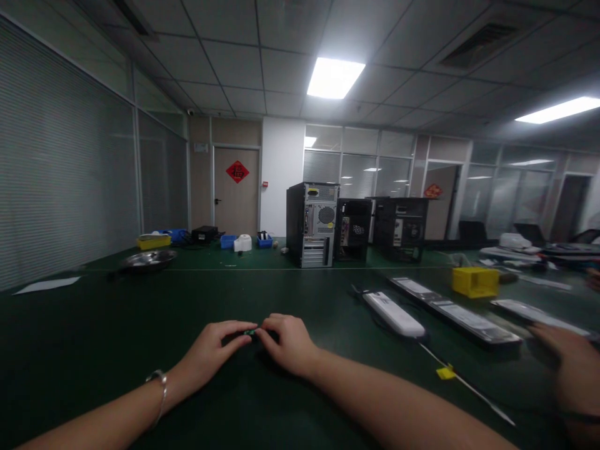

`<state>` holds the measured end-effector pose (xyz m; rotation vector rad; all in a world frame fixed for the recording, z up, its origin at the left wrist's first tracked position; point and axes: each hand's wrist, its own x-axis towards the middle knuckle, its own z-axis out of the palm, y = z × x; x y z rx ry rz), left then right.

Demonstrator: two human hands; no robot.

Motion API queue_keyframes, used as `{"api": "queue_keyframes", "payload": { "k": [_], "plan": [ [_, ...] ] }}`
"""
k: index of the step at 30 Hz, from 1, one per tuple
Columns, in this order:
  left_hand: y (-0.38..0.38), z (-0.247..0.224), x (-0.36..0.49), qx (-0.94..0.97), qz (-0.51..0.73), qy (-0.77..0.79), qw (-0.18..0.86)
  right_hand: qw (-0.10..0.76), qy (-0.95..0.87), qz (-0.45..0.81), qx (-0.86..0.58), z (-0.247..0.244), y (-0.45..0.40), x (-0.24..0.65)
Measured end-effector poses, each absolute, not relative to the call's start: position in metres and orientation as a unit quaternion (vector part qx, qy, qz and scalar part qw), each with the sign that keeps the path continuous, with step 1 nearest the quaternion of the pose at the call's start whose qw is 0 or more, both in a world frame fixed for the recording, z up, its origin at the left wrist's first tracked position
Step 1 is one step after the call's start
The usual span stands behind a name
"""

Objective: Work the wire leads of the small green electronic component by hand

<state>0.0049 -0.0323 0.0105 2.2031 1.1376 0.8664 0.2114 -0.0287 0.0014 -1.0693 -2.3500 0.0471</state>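
Observation:
Between my two hands is a small green piece (250, 332) that looks like a little circuit board; most of it is covered by fingers. My left hand (219, 342), with a silver bracelet at the wrist, pinches it from the left between thumb and fingertips. From the right, the thumb and curled fingers of my right hand (287, 340) close on its other end. Both hands are low over the dark green table top (140, 331), their fingertips almost meeting.
Right of my hands are a white power strip (394, 314), hard drives (452, 309) in a row and a yellow bin (475, 282). Another person's hand (562, 347) is at the far right. Computer towers (315, 225) stand behind; a metal pan (150, 260) lies back left.

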Motion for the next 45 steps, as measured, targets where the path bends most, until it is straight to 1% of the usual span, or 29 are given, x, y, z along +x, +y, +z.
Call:
{"api": "queue_keyframes", "payload": {
  "k": [5, 11, 16, 19, 23, 26, 29, 32, 41, 45],
  "plan": [
    [-0.0328, 0.0115, 0.0066, 0.789, 0.334, 0.430, 0.284, 0.288, -0.869, 0.030, -0.400, 0.0002, -0.0282, 0.2101],
    [-0.0268, 0.0096, 0.0041, 0.773, 0.339, 0.431, 0.319, 0.294, -0.845, 0.050, -0.444, 0.0024, -0.0286, 0.2110],
    [-0.0289, 0.0090, 0.0070, 0.778, 0.317, 0.418, 0.345, 0.292, -0.843, 0.050, -0.449, 0.0030, -0.0291, 0.2111],
    [-0.0304, 0.0076, 0.0089, 0.793, 0.291, 0.414, 0.339, 0.288, -0.843, 0.043, -0.452, 0.0029, -0.0288, 0.2108],
    [-0.0330, 0.0086, 0.0095, 0.813, 0.259, 0.423, 0.306, 0.277, -0.851, 0.044, -0.444, 0.0016, -0.0275, 0.2105],
    [-0.0349, 0.0101, 0.0091, 0.822, 0.271, 0.418, 0.276, 0.281, -0.858, 0.045, -0.427, 0.0002, -0.0271, 0.2104],
    [-0.0350, 0.0099, 0.0075, 0.841, 0.280, 0.412, 0.213, 0.297, -0.867, 0.055, -0.398, -0.0007, -0.0278, 0.2108],
    [-0.0345, 0.0098, 0.0053, 0.862, 0.270, 0.401, 0.156, 0.291, -0.880, 0.065, -0.369, -0.0009, -0.0291, 0.2113],
    [-0.0346, 0.0112, 0.0017, 0.898, 0.244, 0.360, 0.064, 0.265, -0.891, 0.068, -0.362, 0.0028, -0.0343, 0.2078],
    [-0.0345, 0.0109, 0.0023, 0.901, 0.245, 0.354, 0.053, 0.252, -0.888, 0.081, -0.375, 0.0054, -0.0363, 0.2059]
  ]
}}
